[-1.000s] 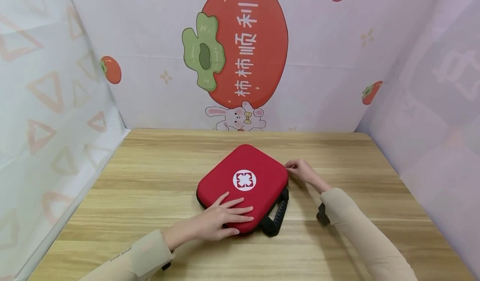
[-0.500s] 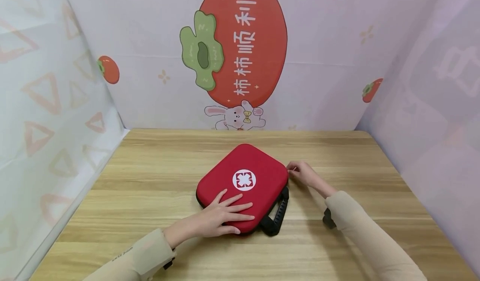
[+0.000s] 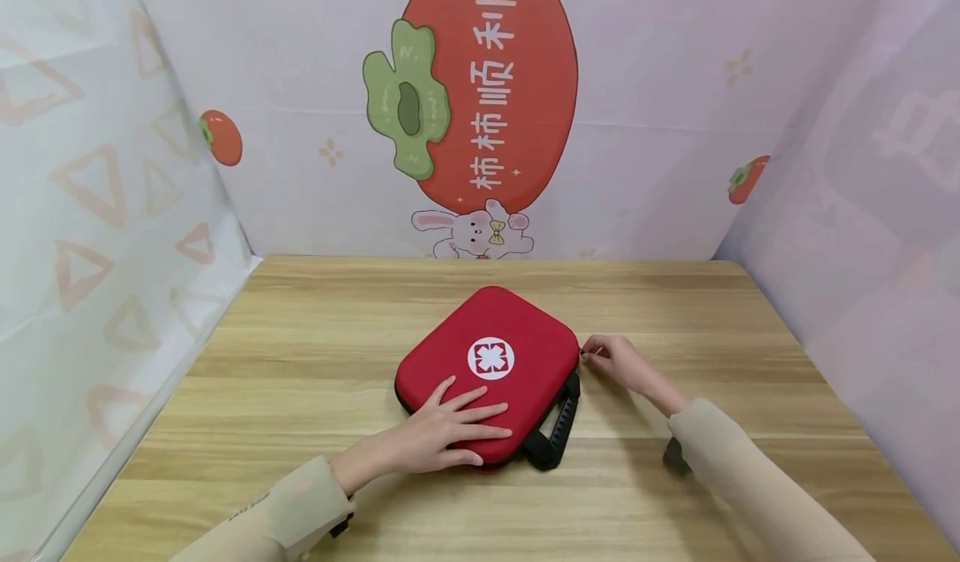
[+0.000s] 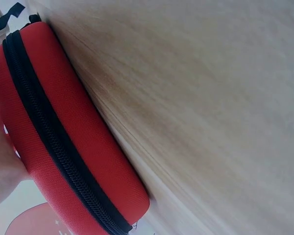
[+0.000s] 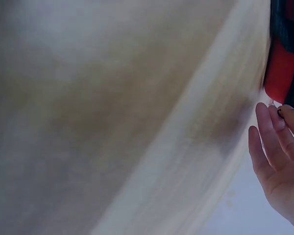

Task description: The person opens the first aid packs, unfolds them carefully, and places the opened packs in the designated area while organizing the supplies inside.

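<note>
A red first-aid case (image 3: 525, 328) with a white cross emblem lies flat and turned at an angle on the wooden table. My left hand (image 3: 431, 439) rests on the lid's near left part, fingers spread. At the case's right corner, my right hand (image 3: 618, 363) pinches a small dark zipper pull (image 5: 280, 113) between thumb and fingertips; its other fingers are extended. A black zipper (image 4: 54, 142) runs round the case's side, closed along the stretch seen in the left wrist view. The black carry handle (image 3: 558, 434) sticks out on the near right side.
The wooden tabletop (image 3: 300, 337) surrounds the case. Behind it stands a white backdrop (image 3: 645, 128) with persimmon and rabbit prints, and similar cloth walls (image 3: 112, 237) border the left and right. Both wrists carry dark camera straps.
My right hand has shifted a little to the right and nearer, round the case's right corner. My left hand stays on the lid, and the case keeps its place.
</note>
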A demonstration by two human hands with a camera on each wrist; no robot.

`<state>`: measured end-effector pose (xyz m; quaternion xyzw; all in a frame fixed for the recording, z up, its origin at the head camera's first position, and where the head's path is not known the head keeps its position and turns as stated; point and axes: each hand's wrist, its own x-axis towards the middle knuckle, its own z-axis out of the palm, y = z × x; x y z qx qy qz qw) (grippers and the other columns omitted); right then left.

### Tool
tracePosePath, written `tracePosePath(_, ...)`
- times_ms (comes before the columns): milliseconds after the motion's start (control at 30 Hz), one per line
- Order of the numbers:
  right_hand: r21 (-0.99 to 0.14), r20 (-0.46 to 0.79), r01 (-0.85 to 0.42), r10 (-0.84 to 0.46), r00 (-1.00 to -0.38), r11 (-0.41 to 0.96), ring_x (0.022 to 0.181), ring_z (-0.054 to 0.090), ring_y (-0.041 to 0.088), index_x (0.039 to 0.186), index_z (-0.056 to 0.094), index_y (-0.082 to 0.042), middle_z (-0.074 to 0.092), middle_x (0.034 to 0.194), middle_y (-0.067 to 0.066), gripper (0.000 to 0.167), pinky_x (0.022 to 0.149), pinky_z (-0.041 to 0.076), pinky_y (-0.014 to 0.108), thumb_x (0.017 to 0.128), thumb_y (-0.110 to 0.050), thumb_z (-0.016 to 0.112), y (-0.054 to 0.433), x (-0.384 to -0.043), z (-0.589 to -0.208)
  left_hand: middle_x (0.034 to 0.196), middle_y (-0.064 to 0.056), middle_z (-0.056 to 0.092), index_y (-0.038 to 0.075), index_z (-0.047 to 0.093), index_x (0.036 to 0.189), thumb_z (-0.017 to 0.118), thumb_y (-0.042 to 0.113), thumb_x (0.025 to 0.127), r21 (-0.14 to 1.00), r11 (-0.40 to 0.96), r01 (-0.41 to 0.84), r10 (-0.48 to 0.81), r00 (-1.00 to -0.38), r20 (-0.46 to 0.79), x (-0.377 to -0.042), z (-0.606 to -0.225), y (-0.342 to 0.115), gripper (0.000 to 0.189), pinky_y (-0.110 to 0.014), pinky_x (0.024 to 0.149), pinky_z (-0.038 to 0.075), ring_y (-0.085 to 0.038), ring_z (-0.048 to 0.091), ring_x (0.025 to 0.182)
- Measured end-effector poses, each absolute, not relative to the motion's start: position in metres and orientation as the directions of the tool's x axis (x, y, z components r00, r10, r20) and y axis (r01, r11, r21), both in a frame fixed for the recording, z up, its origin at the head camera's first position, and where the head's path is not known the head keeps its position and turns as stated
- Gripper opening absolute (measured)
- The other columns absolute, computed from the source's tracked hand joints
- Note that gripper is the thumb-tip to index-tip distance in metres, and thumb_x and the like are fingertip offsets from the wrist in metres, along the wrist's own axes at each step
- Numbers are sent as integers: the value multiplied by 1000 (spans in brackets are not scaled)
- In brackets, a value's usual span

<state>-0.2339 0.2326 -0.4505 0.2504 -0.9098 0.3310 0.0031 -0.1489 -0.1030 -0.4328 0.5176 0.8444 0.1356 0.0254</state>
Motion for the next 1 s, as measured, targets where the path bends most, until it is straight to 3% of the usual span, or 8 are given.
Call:
tracePosePath(233,-604,142,-463,-484,-864,649,72,58,15,82,64,1,64,77,6,7,65,49,26,80,4,58,231,-216,-449,142,6,28,35,37,134,44,46,88,218,416,883,887,-447,118,-149,-433,-103,48,-60,97,13,-25,21,131)
tracePosePath(400,-635,110,-482,-547,-830,604,70,55,7,80,65,-1,63,76,3,5,63,49,23,81,-1,60,222,-197,-448,143,6,28,35,36,134,46,45,88,200,433,879,879,-461,120,-152,-433,-99,49,-59,98,12,-25,20,131)
tracePosePath(600,-656,140,-477,-527,-838,585,66,55,3,77,65,1,63,73,4,4,60,48,20,79,1,61,213,-180,-451,143,6,28,35,36,134,49,43,87,220,450,865,872,-479,101,-152,-432,-95,50,-58,99,10,-25,20,131)
tracePosePath(900,-633,159,-583,-652,-741,508,65,55,0,72,65,-4,62,69,-4,5,58,48,17,77,-1,64,184,-156,-447,144,7,26,37,33,135,46,46,87,170,512,842,837,-534,123,-158,-437,-85,50,-57,100,8,-24,20,131)
tracePosePath(1000,-619,153,-590,-658,-738,518,64,55,0,71,66,-5,61,68,-6,6,57,47,17,77,-3,65,177,-151,-445,144,7,26,37,33,135,46,46,87,170,534,828,822,-556,124,-161,-438,-81,51,-57,101,7,-24,21,131)
